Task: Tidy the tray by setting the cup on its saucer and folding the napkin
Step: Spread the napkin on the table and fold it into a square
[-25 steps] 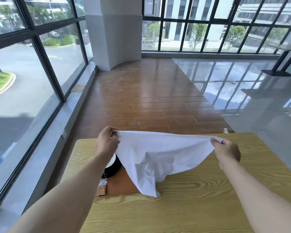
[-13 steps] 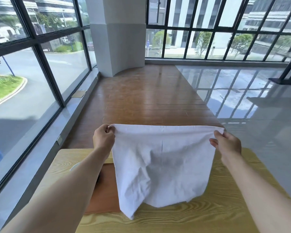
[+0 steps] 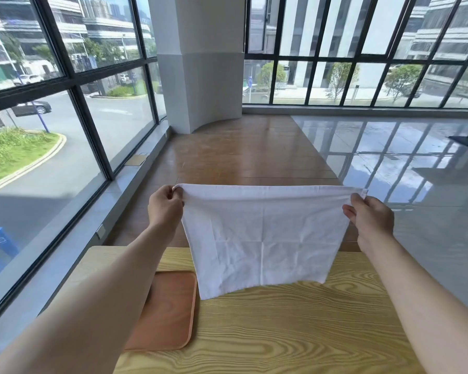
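On the table [image 3: 281, 333]: one tray [image 3: 170, 311]; two hands hold one napkin [image 3: 262, 238].

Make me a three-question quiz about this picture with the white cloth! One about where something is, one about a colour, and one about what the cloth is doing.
1. Where is the tray?
A. on the wooden table, left of the hanging napkin
B. on the floor by the window
C. on top of the napkin

2. What colour is the napkin?
A. blue
B. white
C. striped red

3. How is the napkin right now?
A. folded small on the tray
C. crumpled in one fist
B. held up and spread open

Answers:
1. A, its bare reddish-brown surface rests on the table beside the cloth's lower corner.
2. B, the whole cloth is plain white.
3. B, the left hand and right hand each pinch a top corner, and it hangs flat between them.
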